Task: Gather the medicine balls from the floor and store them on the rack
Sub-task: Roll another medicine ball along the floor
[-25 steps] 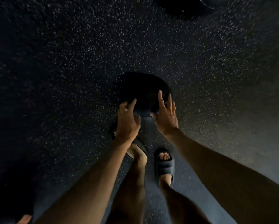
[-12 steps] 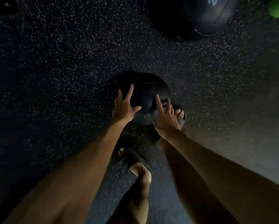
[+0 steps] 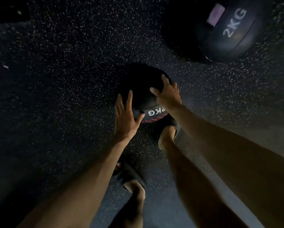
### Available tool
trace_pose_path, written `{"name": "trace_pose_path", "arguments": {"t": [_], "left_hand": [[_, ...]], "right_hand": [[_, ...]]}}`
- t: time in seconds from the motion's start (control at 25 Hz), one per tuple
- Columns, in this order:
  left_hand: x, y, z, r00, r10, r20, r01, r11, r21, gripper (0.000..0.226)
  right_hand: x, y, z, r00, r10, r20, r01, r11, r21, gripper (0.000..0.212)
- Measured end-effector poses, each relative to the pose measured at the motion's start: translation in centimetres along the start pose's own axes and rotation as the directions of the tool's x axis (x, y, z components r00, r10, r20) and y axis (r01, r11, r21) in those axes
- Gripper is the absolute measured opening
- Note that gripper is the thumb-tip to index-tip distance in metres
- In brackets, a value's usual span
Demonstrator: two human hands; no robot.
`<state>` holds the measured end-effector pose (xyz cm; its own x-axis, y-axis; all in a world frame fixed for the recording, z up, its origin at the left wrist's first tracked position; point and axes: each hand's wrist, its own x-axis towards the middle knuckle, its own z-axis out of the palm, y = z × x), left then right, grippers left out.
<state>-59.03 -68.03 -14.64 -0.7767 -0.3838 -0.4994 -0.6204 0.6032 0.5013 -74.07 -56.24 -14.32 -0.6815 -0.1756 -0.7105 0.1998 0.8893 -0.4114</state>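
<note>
Nearest, 2 sandalled feet are recorded: the left sandal (image 3: 129, 176) lower in view, the right sandal (image 3: 168, 134) ahead of it, just beside the ball.

Item 1, left hand (image 3: 124, 117): fingers spread and unclosed, laid at the near-left flank of the medicine ball (image 3: 141, 89); firm contact cannot be confirmed.

Item 2, right hand (image 3: 168, 94): fingers splayed and pressed over the ball's upper right side, not closed around it.

Item 3, medicine ball: black, marked "KG" in white with red stitching, resting on the speckled rubber floor (image 3: 64, 79), between both hands.

Handling note: a 2-handed cradle is judged best. Palms should be slid lower on opposite sides before lifting, since the rounded cover offers no handle and may slip from a high hold. The right foot should be kept clear.

Item 4, second ball (image 3: 231, 30): marked "2KG", well apart at far right, untouched.

Rack: not seen.
</note>
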Motion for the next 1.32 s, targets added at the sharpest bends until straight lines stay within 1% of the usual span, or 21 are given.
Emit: {"name": "trace_pose_path", "arguments": {"t": [0.08, 0.16, 0.24, 0.32, 0.36, 0.44, 0.56, 0.6, 0.64, 0.68, 0.76, 0.8, 0.88, 0.92, 0.96, 1.04, 1.08, 1.12, 1.16, 1.24, 1.32], "left_hand": [[2.0, 1.9, -0.1, 0.993, -0.114, 0.013, 0.114, 0.993, -0.040, 0.094], [5.1, 3.9, -0.8, 0.983, -0.183, 0.024, 0.184, 0.982, -0.049, 0.090], [8.6, 5.7, -1.8, 0.973, -0.232, -0.014, 0.231, 0.972, -0.050, 0.084], [11.4, 7.4, -2.7, 0.952, -0.300, -0.063, 0.296, 0.953, -0.065, 0.080], [12.5, 8.1, -3.0, 0.942, -0.325, -0.079, 0.320, 0.945, -0.065, 0.078], [13.6, 8.7, -3.6, 0.947, -0.303, -0.109, 0.298, 0.952, -0.065, 0.077], [13.1, 7.7, -4.1, 0.983, -0.106, -0.147, 0.103, 0.994, -0.030, 0.083], [12.6, 7.3, -4.0, 0.991, -0.059, -0.123, 0.059, 0.998, -0.004, 0.086], [12.3, 7.2, -3.8, 0.995, -0.042, -0.090, 0.044, 0.999, 0.019, 0.089], [12.4, 7.4, -3.7, 0.997, -0.056, -0.057, 0.058, 0.998, 0.027, 0.089], [13.8, 7.9, -3.9, 0.990, -0.138, -0.030, 0.137, 0.990, -0.026, 0.087], [14.6, 8.2, -4.4, 0.984, -0.173, -0.039, 0.171, 0.984, -0.046, 0.085], [16.7, 8.9, -5.6, 0.974, -0.215, -0.072, 0.211, 0.976, -0.056, 0.080], [18.0, 9.1, -6.3, 0.961, -0.257, -0.097, 0.250, 0.965, -0.084, 0.078], [19.4, 9.4, -7.0, 0.940, -0.317, -0.129, 0.301, 0.945, -0.129, 0.075], [22.3, 10.0, -8.3, 0.885, -0.431, -0.176, 0.391, 0.893, -0.222, 0.065], [23.4, 10.5, -8.7, 0.870, -0.457, -0.184, 0.408, 0.878, -0.251, 0.060], [24.2, 11.0, -9.1, 0.872, -0.450, -0.191, 0.399, 0.881, -0.257, 0.056], [24.6, 11.3, -9.2, 0.891, -0.402, -0.210, 0.356, 0.907, -0.225, 0.053], [24.2, 11.7, -9.5, 0.944, -0.200, -0.261, 0.183, 0.979, -0.091, 0.050], [23.7, 11.8, -9.3, 0.964, -0.005, -0.264, 0.005, 1.000, -0.003, 0.050]], "right_hand": [[1.1, -0.7, -1.6, 0.999, -0.006, -0.052, 0.009, 0.998, 0.058, 0.069], [0.5, -0.2, -2.6, 0.992, -0.103, -0.069, 0.105, 0.994, 0.014, 0.067], [-0.8, 0.9, -2.8, 0.984, -0.175, 0.005, 0.175, 0.983, -0.054, 0.076], [-1.5, 2.0, -2.4, 0.977, -0.178, 0.114, 0.190, 0.976, -0.106, 0.088], [-1.1, 2.1, -2.5, 0.974, -0.178, 0.139, 0.196, 0.972, -0.127, 0.092], [0.3, 1.4, -2.9, 0.972, -0.171, 0.161, 0.190, 0.975, -0.111, 0.094], [3.0, -0.8, -4.0, 0.982, -0.102, 0.157, 0.105, 0.994, -0.011, 0.090], [3.9, -1.6, -4.6, 0.985, -0.078, 0.152, 0.077, 0.997, 0.016, 0.089], [4.9, -2.4, -5.2, 0.987, -0.058, 0.147, 0.054, 0.998, 0.030, 0.088], [5.9, -3.3, -5.9, 0.990, -0.041, 0.136, 0.037, 0.999, 0.030, 0.088], [7.8, -5.1, -7.0, 0.994, -0.032, 0.108, 0.028, 0.999, 0.033, 0.084], [8.7, -6.0, -7.4, 0.996, -0.053, 0.074, 0.049, 0.997, 0.061, 0.081], [9.5, -7.2, -7.9, 0.992, -0.122, -0.023, 0.124, 0.983, 0.137, 0.077], [9.3, -7.3, -7.9, 0.984, -0.167, -0.058, 0.174, 0.975, 0.142, 0.075], [8.9, -7.1, -7.7, 0.973, -0.220, -0.072, 0.226, 0.968, 0.109, 0.076], [7.7, -6.7, -6.9, 0.955, -0.296, -0.021, 0.296, 0.955, 0.020, 0.082], [7.5, -6.7, -6.7, 0.952, -0.305, 0.007, 0.305, 0.952, -0.002, 0.086], [7.7, -6.9, -6.7, 0.955, -0.295, 0.013, 0.295, 0.955, -0.007, 0.088], [8.5, -7.4, -7.0, 0.964, -0.267, 0.003, 0.267, 0.964, 0.008, 0.089], [10.3, -8.7, -7.8, 0.982, -0.188, -0.028, 0.189, 0.980, 0.058, 0.085], [12.1, -9.4, -8.9, 0.992, -0.105, -0.066, 0.110, 0.990, 0.087, 0.079]]}}
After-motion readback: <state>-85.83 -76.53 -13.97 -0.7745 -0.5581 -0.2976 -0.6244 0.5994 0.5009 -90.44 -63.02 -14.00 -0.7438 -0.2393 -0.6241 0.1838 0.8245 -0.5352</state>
